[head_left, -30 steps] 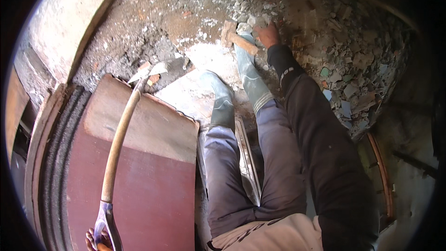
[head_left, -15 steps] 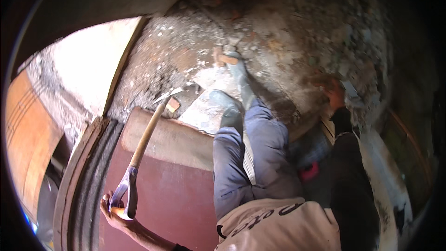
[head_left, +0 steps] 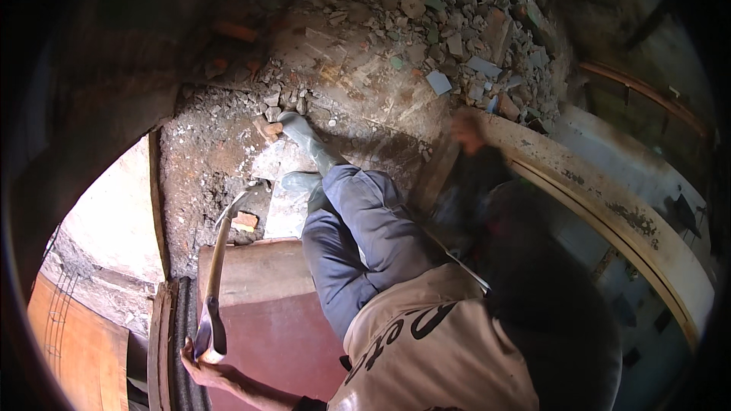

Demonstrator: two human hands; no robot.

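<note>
My left hand (head_left: 199, 365) is closed on the D-shaped grip of a shovel (head_left: 217, 274). Its wooden shaft slopes away from me across a reddish-brown board (head_left: 282, 342), and the narrow-looking metal end lies on the rubble beside a broken brick piece (head_left: 244, 221). My right hand (head_left: 466, 131) is stretched out to the right, smeared by motion, near a wooden plank (head_left: 435, 171) and the end of a low plastered wall. Whether it touches either, I cannot make out. My grey boots (head_left: 306, 141) stand on a pale slab.
Broken tiles and masonry (head_left: 449, 38) are heaped at the far right. A plastered wall edge (head_left: 594, 160) curves along the right. At left are a bright white panel (head_left: 114, 213), an orange-brown board (head_left: 76, 342) and dark corrugated sheet (head_left: 185, 320) beside timber.
The view has swung right, bringing the rubble heap into sight. My right hand has shifted beside the plank and wall end. My left hand keeps the shovel grip.
</note>
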